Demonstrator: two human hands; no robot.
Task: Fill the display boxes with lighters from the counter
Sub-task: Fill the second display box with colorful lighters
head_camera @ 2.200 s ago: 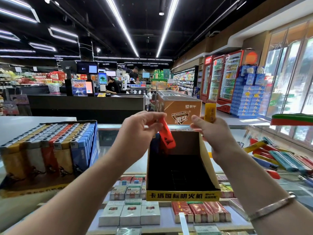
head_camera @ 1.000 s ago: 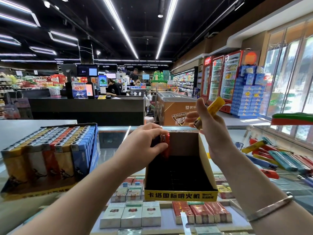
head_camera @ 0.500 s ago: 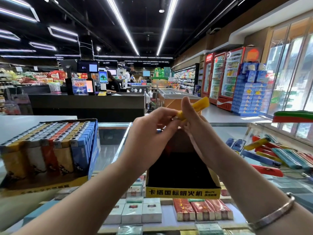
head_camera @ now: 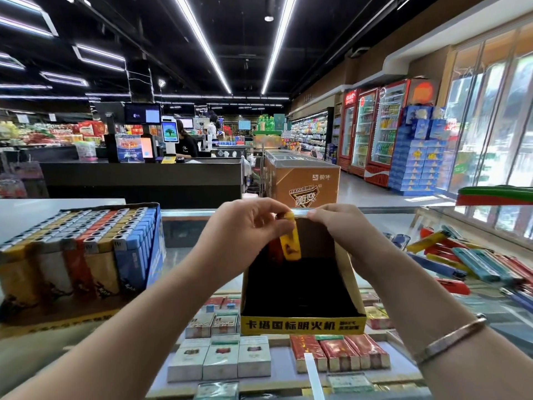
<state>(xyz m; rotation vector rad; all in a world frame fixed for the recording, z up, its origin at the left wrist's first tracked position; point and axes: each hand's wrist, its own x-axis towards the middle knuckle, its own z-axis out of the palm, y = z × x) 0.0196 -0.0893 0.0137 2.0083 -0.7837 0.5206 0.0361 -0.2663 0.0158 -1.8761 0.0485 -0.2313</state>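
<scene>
My left hand pinches yellow lighter over box; right hand holds back flap. Next: drop it in by red one.

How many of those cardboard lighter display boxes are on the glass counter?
2. A full box stands at the left, packed with lighters. A nearly empty box stands in the middle, where the hands lower a yellow lighter beside a red one. Others may lie outside the view.
</scene>
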